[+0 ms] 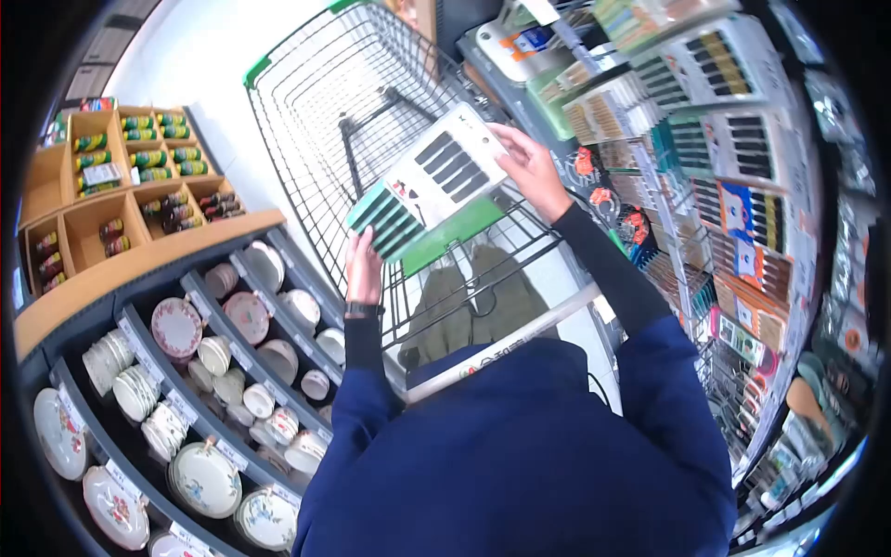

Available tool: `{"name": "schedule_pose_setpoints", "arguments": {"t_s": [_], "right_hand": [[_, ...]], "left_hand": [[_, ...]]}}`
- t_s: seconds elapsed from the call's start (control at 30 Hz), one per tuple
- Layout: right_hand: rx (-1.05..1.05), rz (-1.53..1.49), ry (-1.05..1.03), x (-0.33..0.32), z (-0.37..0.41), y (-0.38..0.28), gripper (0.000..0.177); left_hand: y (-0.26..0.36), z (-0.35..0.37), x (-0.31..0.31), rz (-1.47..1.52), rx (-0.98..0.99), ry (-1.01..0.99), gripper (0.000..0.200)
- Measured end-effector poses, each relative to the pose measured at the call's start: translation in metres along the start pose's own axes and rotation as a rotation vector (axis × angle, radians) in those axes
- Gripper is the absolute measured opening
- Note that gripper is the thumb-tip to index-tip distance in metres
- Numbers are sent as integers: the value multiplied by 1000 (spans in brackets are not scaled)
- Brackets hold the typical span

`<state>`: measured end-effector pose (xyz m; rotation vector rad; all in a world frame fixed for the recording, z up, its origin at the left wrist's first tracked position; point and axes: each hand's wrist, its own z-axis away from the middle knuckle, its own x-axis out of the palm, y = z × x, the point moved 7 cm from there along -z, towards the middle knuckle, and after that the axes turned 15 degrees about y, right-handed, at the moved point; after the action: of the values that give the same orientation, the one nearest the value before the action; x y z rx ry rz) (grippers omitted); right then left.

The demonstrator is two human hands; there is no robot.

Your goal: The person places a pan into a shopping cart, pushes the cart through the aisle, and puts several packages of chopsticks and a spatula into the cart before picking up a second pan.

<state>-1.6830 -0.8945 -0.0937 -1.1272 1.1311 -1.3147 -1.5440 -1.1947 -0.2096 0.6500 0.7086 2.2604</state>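
Note:
Over the shopping cart, both my hands hold a flat pack of chopsticks (432,181), white and green with rows of dark sticks, tilted with its upper end to the right. My left hand (364,269) grips the lower left corner, its fingers partly behind the pack. At the upper right end, my right hand (532,169) pinches the white edge between thumb and fingers. Below the pack lies the cart's green flap (453,237), with the wire cart basket (316,121) stretching out beyond it.
Close on my left, stepped shelves hold plates (206,478) and stacked bowls (137,392). Behind them a wooden rack (139,200) carries jars. To my right, a display rack is hung with packaged chopsticks (747,148) and kitchen utensils (809,399). The cart handle (506,348) crosses before my body.

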Motion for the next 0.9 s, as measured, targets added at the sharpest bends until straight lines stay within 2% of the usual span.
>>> {"name": "schedule_pose_setpoints", "arguments": {"t_s": [0.03,0.13,0.17,0.23,0.33,0.5,0.7,0.83,0.9], "right_hand": [[-26,18,19,-5,11,-19,42],[290,-347,271,-35,55,-61,39],[252,-490,270,-45,64,-62,39],[288,-721,271,-61,87,-66,35],[303,-751,437,-85,117,-75,31],[234,-839,494,-132,144,-95,37],[147,-981,558,-189,168,-118,39],[69,-1019,607,-218,184,-144,39],[-4,-980,632,-236,189,-149,39]], "left_hand": [[13,27,15,26,15,-60,41],[36,96,42,21,75,-135,43],[38,116,50,51,55,-170,44],[36,142,69,-8,134,-293,47],[23,176,93,-99,105,-373,51],[-9,201,125,-265,-38,-497,43],[-28,216,176,-423,15,-650,41],[-58,211,207,-461,-38,-652,50],[-60,217,225,-485,34,-545,59]]}}
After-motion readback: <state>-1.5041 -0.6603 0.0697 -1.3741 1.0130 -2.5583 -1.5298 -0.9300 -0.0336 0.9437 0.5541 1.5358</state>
